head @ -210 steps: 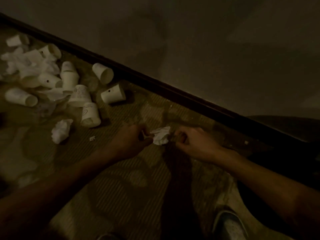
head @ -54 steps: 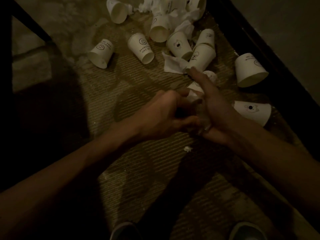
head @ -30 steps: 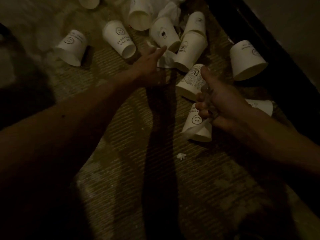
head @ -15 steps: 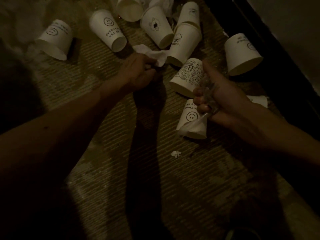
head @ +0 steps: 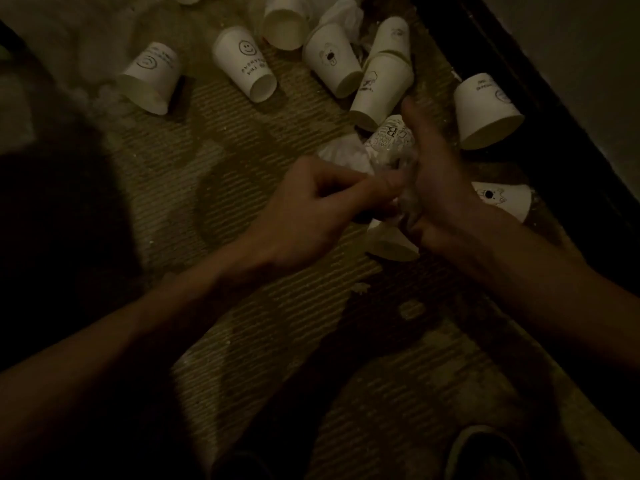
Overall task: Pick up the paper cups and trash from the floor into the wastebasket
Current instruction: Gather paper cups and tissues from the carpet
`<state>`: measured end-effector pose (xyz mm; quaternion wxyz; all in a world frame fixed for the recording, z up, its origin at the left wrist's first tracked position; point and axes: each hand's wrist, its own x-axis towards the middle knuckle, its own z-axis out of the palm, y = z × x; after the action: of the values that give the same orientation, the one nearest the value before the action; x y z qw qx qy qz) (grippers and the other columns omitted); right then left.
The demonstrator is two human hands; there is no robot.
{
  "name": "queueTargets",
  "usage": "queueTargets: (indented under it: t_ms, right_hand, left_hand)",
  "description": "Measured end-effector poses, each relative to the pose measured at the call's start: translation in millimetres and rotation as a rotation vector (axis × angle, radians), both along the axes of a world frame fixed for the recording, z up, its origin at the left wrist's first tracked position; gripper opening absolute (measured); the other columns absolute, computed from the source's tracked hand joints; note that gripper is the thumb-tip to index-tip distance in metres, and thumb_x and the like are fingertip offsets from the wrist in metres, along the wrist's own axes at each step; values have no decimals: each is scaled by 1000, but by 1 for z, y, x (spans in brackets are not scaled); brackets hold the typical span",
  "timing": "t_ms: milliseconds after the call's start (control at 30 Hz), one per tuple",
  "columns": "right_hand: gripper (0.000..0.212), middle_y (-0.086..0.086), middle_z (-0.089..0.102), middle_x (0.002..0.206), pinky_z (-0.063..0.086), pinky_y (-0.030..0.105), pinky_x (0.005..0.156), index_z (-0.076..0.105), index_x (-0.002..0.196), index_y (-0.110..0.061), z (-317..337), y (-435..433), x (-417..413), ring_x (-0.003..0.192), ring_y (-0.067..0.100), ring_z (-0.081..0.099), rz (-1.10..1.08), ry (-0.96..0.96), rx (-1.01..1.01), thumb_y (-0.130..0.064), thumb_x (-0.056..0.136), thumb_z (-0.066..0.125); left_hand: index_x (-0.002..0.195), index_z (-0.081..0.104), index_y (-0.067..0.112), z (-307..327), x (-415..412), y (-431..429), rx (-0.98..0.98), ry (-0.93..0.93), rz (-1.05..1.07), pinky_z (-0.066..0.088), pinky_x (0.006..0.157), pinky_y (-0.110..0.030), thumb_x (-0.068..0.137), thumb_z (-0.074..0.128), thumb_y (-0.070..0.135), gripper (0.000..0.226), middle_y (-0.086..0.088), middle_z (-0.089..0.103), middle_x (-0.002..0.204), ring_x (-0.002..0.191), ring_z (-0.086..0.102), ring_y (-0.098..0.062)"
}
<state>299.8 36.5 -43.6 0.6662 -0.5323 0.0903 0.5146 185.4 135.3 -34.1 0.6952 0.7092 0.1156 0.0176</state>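
Several white paper cups lie on the carpet, among them a smiley cup (head: 246,64), a dog-print cup (head: 332,60) and one by the baseboard (head: 488,109). My left hand (head: 318,206) pinches a crumpled white tissue (head: 341,154) and holds it against my right hand (head: 436,181). My right hand grips a wad of clear plastic wrap (head: 398,164). A text-printed cup (head: 391,133) lies just behind the hands. Another cup (head: 391,242) sits right under my right hand; whether that hand holds it I cannot tell. No wastebasket is in view.
A dark baseboard (head: 540,109) and the wall run along the right. More tissue (head: 343,12) is piled with cups at the top edge. A small paper scrap (head: 360,288) lies on the carpet near me. My shoe (head: 481,452) shows at the bottom right.
My left hand reached out, took the tissue from beside the cups and drew it back against my right hand. My right hand kept its grip on the plastic.
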Motion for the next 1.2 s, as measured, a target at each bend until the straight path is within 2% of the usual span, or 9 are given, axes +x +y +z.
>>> queueTargets:
  t_ms: [233,367,500,567,633,767,967,1067,1200]
  right_hand:
    - [59,8,69,99,48,33,72,65,109,-10,7,-12,-7,93,25,62,65,-85,20,-62,95,40]
    - [63,16,54,117,44,33,73,62,109,-10,4,-25,-6,109,33,52,44,-59,50,-66,95,36]
    - [65,23,62,127,43,41,98,67,120,-7,-1,-32,-9,121,37,59,-43,-127,-67,-63,93,45]
    - [67,33,62,114,47,37,75,67,110,1,-2,-33,-8,90,38,67,-93,-243,-195,-62,91,52]
    - [54,14,69,78,50,28,56,67,85,-3,-5,-34,-2,58,19,64,-186,-385,-294,-57,88,61]
    - [46,-9,70,63,55,24,61,65,73,-15,-16,-44,13,65,8,69,-204,-599,-521,-59,86,62]
    - [48,-4,63,67,42,22,46,62,80,-10,-45,-60,16,63,14,57,-61,-618,-646,-57,90,56]
    - [49,-7,56,46,39,22,42,53,58,-12,-59,-67,9,47,13,56,-65,-654,-644,-49,89,64]
    - [35,-5,65,64,40,19,42,60,76,-15,-76,-68,-2,56,9,61,-12,-682,-678,-48,88,65]
  left_hand:
    - [69,67,4,8,15,-17,-268,104,29,53,60,-28,98,39,47,59,-16,67,68,67,65,-29]
    - [66,62,-1,8,22,-25,-391,212,-60,48,55,-25,99,19,58,80,-20,64,69,67,58,-28]
    - [75,60,-2,0,26,-33,-309,200,-78,47,53,-25,101,14,58,80,-22,64,76,65,59,-27]
    - [82,63,-3,-6,26,-36,-266,206,-78,51,57,-28,101,13,58,82,-20,67,82,65,62,-24]
    - [88,68,0,-12,26,-36,-241,246,-89,55,66,-31,98,13,63,84,-17,71,92,73,66,-25]
    - [97,74,17,-23,27,-31,-161,278,-38,55,62,-27,101,24,58,64,-4,74,94,75,68,-17]
    - [107,68,26,-55,32,-21,447,171,84,46,71,-20,99,56,39,20,18,62,96,88,60,1]
    - [126,58,21,-73,33,-19,503,285,38,42,67,-16,93,64,43,41,10,58,115,99,59,-7]
    - [146,39,21,-93,35,-16,386,393,-13,50,82,-28,87,68,49,71,-4,55,136,110,57,-13]
